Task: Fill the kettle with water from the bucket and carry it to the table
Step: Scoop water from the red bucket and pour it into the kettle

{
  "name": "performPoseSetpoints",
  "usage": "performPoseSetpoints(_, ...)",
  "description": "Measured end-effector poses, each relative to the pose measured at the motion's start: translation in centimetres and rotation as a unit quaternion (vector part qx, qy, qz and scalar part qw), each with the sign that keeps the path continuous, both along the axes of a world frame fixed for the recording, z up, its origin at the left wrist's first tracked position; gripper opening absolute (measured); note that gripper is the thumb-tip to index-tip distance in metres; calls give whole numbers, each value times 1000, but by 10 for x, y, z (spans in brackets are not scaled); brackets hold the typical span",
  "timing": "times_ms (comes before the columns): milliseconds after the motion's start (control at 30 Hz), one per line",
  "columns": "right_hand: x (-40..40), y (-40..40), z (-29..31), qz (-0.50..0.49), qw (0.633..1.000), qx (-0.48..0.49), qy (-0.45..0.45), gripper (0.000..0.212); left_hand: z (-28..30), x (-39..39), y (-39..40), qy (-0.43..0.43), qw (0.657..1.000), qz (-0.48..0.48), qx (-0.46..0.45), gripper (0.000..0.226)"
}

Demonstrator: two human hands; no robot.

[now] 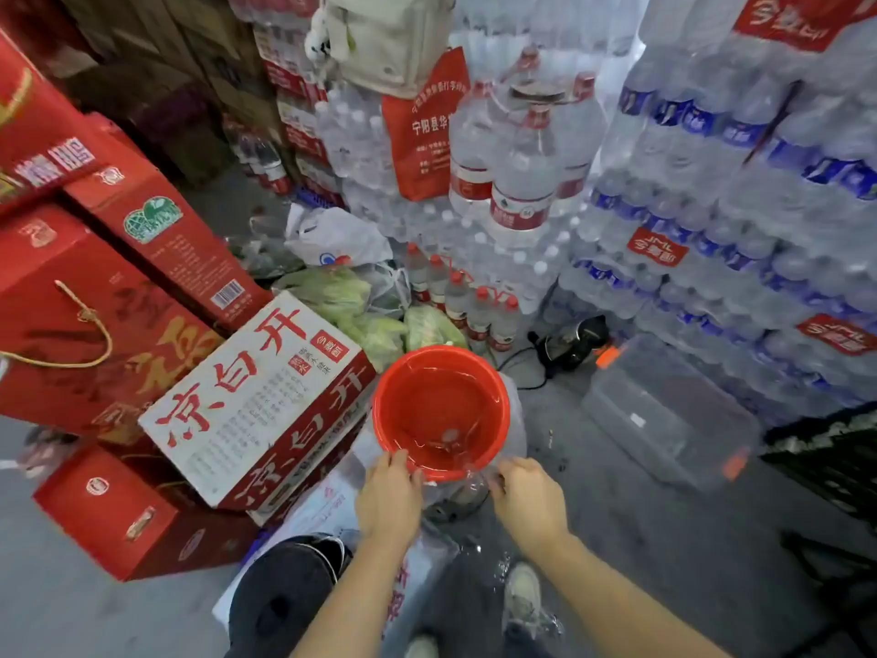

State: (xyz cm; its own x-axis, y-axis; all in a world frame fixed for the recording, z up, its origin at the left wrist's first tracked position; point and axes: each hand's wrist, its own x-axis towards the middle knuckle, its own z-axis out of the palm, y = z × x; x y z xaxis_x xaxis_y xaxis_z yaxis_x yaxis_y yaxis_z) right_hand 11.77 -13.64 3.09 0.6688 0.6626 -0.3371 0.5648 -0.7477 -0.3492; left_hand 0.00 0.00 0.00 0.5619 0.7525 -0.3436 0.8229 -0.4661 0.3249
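A red bucket (441, 372) holding some water stands tilted toward me on the floor. My left hand (389, 501) grips its near rim. Just under that rim sits a clear glass kettle (458, 493) with a dark bottom, partly hidden by the bucket. My right hand (529, 498) is closed on the kettle's right side. Water in the bucket has pooled against the near wall, right above the kettle's mouth. No table shows in this view.
Red cartons (256, 401) crowd the left side. Shrink-wrapped packs of bottled water (740, 220) are stacked behind and to the right. A black corded appliance (572, 344) and a clear plastic box (664, 410) lie on the floor. Wet splashes (498, 567) lie by my shoes.
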Motion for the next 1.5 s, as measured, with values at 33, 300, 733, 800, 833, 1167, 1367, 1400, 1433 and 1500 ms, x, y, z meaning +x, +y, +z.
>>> performPoseSetpoints(33,7,6,-9,-15,1000,-6,20,20,-5,6,4,-1,999,34,-7,41)
performPoseSetpoints(300,23,78,-40,-165,954,-27,250,66,-35,30,13,0,981,176,-79,83)
performPoseSetpoints(733,53,115,-51,-345,811,-52,470,10,-45,19,19,-24,981,172,-81,87)
performPoseSetpoints(800,44,107,-60,-343,844,11,412,14,-45,18,19,-29,980,176,-85,87)
performPoseSetpoints(833,38,101,-63,-340,852,38,396,28,-44,18,18,-28,980,180,-85,87)
performPoseSetpoints(1167,37,31,-54,-322,815,219,430,63,-40,20,19,-43,979,187,-75,86)
performPoseSetpoints(1367,44,4,-37,-280,810,261,445,59,-13,-9,11,16,994,104,4,70)
performPoseSetpoints(1400,46,1,-33,-271,810,264,448,58,-6,-20,10,30,995,82,42,70)
performPoseSetpoints(1433,49,-2,-28,-261,811,266,452,58,0,-33,9,37,994,61,88,71)
performPoseSetpoints(1500,53,-5,-20,-237,812,271,459,61,9,-60,9,35,983,32,178,72)
